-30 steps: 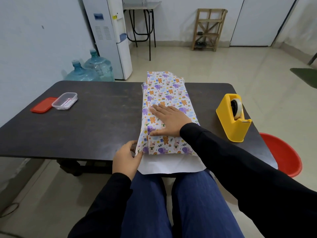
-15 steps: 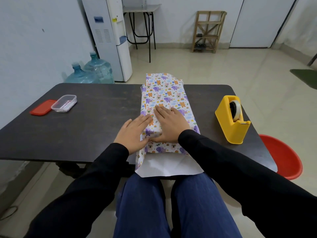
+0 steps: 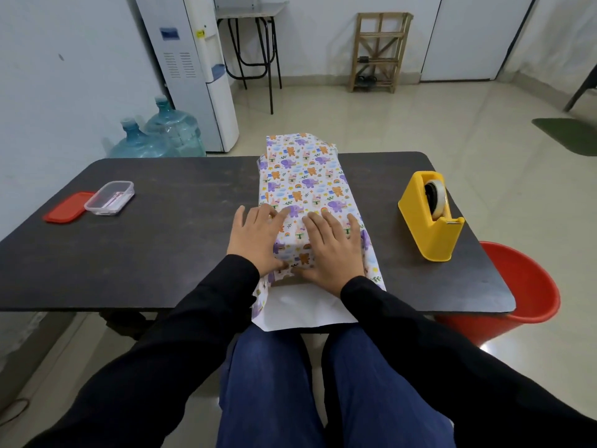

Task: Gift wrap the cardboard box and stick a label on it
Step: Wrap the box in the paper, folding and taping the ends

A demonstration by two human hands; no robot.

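The cardboard box is hidden under animal-print wrapping paper [image 3: 303, 179] folded over it, lying lengthwise on the dark table [image 3: 181, 227]. The paper's white underside [image 3: 300, 307] hangs past the near table edge. My left hand [image 3: 256, 239] lies flat on the paper's left side, fingers spread. My right hand [image 3: 332, 248] presses flat on the top, beside the left. A yellow tape dispenser [image 3: 431, 216] stands to the right. No label is visible.
A clear plastic container [image 3: 109, 198] and its red lid [image 3: 68, 206] sit at the table's left. A red tub [image 3: 517, 289] stands on the floor at the right. Water bottles [image 3: 161, 135] and a dispenser [image 3: 193, 69] are behind the table.
My left hand rose from the paper's near left corner at the table edge and settled flat on the wrapped top beside my right hand. The right hand stayed pressing on the paper.
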